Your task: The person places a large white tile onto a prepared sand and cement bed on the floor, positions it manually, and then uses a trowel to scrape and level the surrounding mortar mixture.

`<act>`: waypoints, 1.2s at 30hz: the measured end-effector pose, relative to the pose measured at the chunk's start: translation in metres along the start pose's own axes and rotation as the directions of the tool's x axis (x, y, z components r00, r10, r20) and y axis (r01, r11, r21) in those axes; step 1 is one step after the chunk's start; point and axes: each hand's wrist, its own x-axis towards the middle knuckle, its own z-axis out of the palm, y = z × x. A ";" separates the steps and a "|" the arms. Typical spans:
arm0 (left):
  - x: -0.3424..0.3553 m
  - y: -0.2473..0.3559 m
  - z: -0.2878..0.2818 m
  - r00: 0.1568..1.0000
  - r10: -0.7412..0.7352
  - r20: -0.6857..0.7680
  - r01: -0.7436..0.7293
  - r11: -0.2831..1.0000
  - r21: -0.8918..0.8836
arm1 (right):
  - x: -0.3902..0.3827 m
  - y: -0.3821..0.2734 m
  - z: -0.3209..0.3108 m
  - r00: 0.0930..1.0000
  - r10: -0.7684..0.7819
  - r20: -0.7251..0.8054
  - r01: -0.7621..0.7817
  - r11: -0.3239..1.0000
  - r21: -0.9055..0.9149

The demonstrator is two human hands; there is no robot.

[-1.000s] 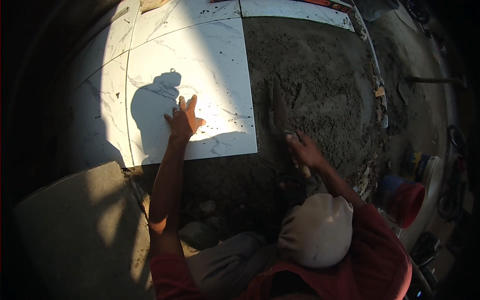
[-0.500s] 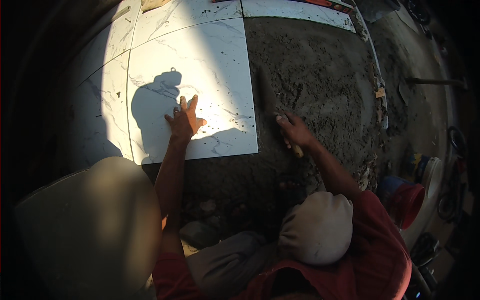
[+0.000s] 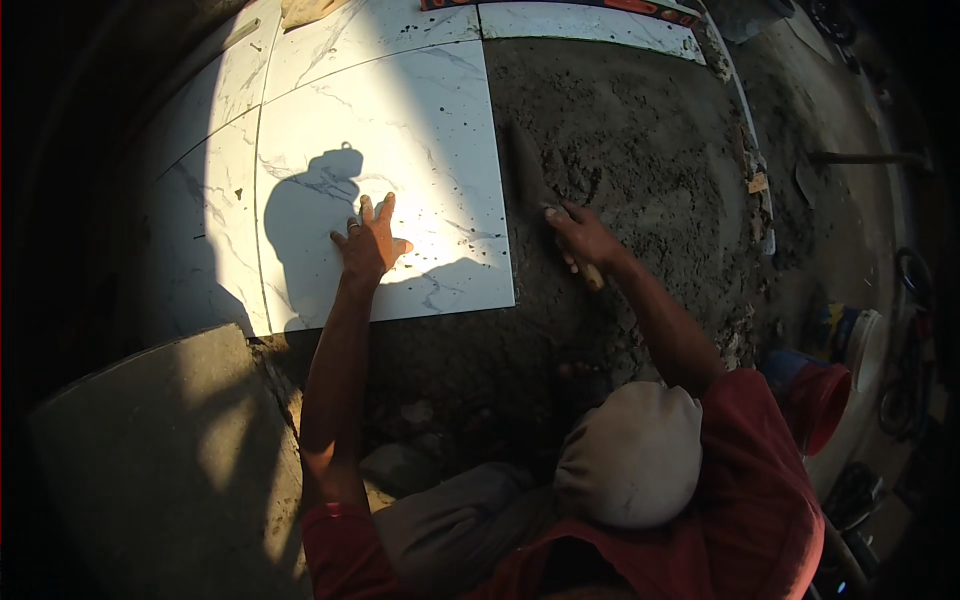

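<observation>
My left hand (image 3: 368, 245) lies flat with fingers spread on a large white marble-patterned tile (image 3: 420, 130). A ring shows on one of its fingers, and dark crumbs are scattered over the tile. My right hand (image 3: 582, 238) is closed around the handle of a trowel (image 3: 528, 165). Its dark blade points away from me along the tile's right edge, over the wet grey mortar (image 3: 640, 130). The handle's pale end sticks out below my palm. Blade and mortar are both dark, so I cannot tell whether they touch.
More white tiles (image 3: 225, 75) adjoin on the left and far side. A red-and-black bar-like tool (image 3: 560, 8) lies across the far tiles. At lower left is a concrete slab (image 3: 150, 420); stones (image 3: 400, 468) lie near my legs. A red bucket (image 3: 828, 405) stands at right.
A large rounded shape that covered the lower left has gone, baring the concrete slab. My right hand and the trowel have shifted slightly left. My left hand stays in place on the tile.
</observation>
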 end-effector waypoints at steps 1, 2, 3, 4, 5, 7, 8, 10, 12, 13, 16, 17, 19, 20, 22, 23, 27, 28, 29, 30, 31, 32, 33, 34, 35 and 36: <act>0.000 -0.001 0.000 1.000 0.004 -0.009 -0.004 1.000 -0.005 | -0.009 0.005 -0.004 0.999 -0.023 -0.042 0.022 0.999 -0.026; -0.001 -0.001 0.002 1.000 -0.006 -0.004 0.006 1.000 -0.007 | -0.018 0.011 -0.003 0.999 -0.021 -0.031 0.020 0.999 -0.029; 0.000 0.000 0.002 1.000 0.009 -0.029 -0.008 1.000 0.012 | -0.030 0.017 0.000 0.989 0.007 -0.151 0.003 0.998 0.066; -0.001 0.001 0.002 0.998 0.023 -0.054 -0.022 0.999 0.032 | -0.037 0.021 0.003 0.963 0.046 -0.265 -0.002 0.987 0.162; 0.000 0.005 0.002 0.999 0.019 -0.036 -0.018 1.000 0.026 | -0.042 0.023 0.005 0.962 0.052 -0.269 -0.008 0.986 0.164; 0.003 0.003 0.004 0.999 0.022 -0.028 -0.022 1.000 0.020 | -0.048 0.026 0.015 1.000 0.021 -0.010 -0.020 0.994 0.109; 0.003 0.001 0.002 0.999 0.019 -0.030 -0.019 1.000 0.017 | -0.048 0.028 0.024 1.000 0.022 -0.012 -0.020 0.993 0.114; 0.003 0.003 -0.002 1.000 0.019 -0.013 -0.019 1.000 0.009 | -0.045 0.037 0.040 0.999 0.048 0.015 -0.049 0.997 0.064; 0.003 0.002 -0.002 1.000 0.004 0.018 -0.004 1.000 0.004 | -0.058 0.052 0.049 0.997 0.057 0.046 -0.058 0.998 0.029; 0.004 0.002 -0.002 1.000 -0.001 0.018 0.001 1.000 0.000 | -0.065 0.059 0.051 0.995 0.069 0.075 -0.069 0.998 -0.008; 0.002 0.002 -0.001 1.000 -0.012 0.024 0.012 1.000 -0.012 | -0.079 0.070 0.049 0.998 0.060 0.029 -0.056 0.992 -0.117; 0.003 0.002 -0.002 1.000 -0.010 0.025 0.011 1.000 -0.018 | -0.084 0.066 0.045 0.998 0.061 0.026 -0.057 0.992 -0.114; 0.003 0.003 -0.002 1.000 -0.005 0.023 0.005 1.000 -0.023 | -0.096 0.056 0.033 0.987 0.093 -0.130 -0.115 0.978 -0.176; 0.003 0.004 -0.002 1.000 -0.003 0.021 0.004 1.000 -0.030 | -0.099 0.063 0.021 0.987 0.095 -0.130 -0.117 0.977 -0.177; 0.001 0.001 -0.002 1.000 -0.016 0.018 0.017 1.000 -0.025 | -0.100 0.080 -0.001 0.956 -0.023 -0.294 -0.057 0.963 -0.262; 0.003 0.002 -0.002 1.000 -0.012 0.017 0.012 1.000 -0.011 | -0.101 0.085 0.002 0.955 -0.020 -0.296 -0.061 0.963 -0.262; 0.003 0.004 -0.003 1.000 0.000 0.025 0.000 1.000 -0.003 | -0.111 0.075 0.044 0.993 0.054 -0.108 -0.078 0.971 -0.227; 0.003 0.004 -0.003 1.000 -0.003 0.028 0.004 1.000 -0.019 | -0.113 0.067 0.057 0.995 0.096 0.021 -0.090 0.977 -0.191; 0.002 0.004 -0.005 1.000 -0.004 0.028 0.005 0.999 -0.038 | -0.115 0.070 0.062 0.995 0.094 0.017 -0.089 0.978 -0.189; 0.003 0.003 -0.005 1.000 -0.006 0.029 0.007 0.999 -0.035 | -0.115 0.080 0.069 0.993 0.114 0.035 -0.106 0.980 -0.168; 0.004 0.003 -0.005 1.000 -0.004 0.026 0.004 1.000 -0.028 | -0.115 0.090 0.075 0.990 0.132 0.053 -0.123 0.981 -0.148; 0.002 0.000 -0.003 1.000 -0.007 0.029 0.008 1.000 -0.025 | -0.119 0.103 0.081 0.989 0.135 0.062 -0.125 0.981 -0.150; 0.002 0.002 -0.003 0.999 -0.004 0.033 0.005 1.000 -0.027 | -0.123 0.115 0.086 0.993 0.114 0.021 -0.111 0.987 -0.121; 0.001 0.004 -0.004 0.999 -0.008 0.037 0.009 0.999 -0.034 | -0.127 0.124 0.088 0.995 0.094 -0.021 -0.095 0.991 -0.092; 0.001 0.004 -0.004 0.999 -0.016 0.037 0.017 0.999 -0.040 | -0.131 0.124 0.088 0.995 0.093 -0.019 -0.095 0.991 -0.093; 0.002 0.003 -0.004 0.999 -0.017 0.037 0.019 0.999 -0.041 | -0.135 0.123 0.087 0.997 0.078 -0.011 -0.078 0.983 -0.166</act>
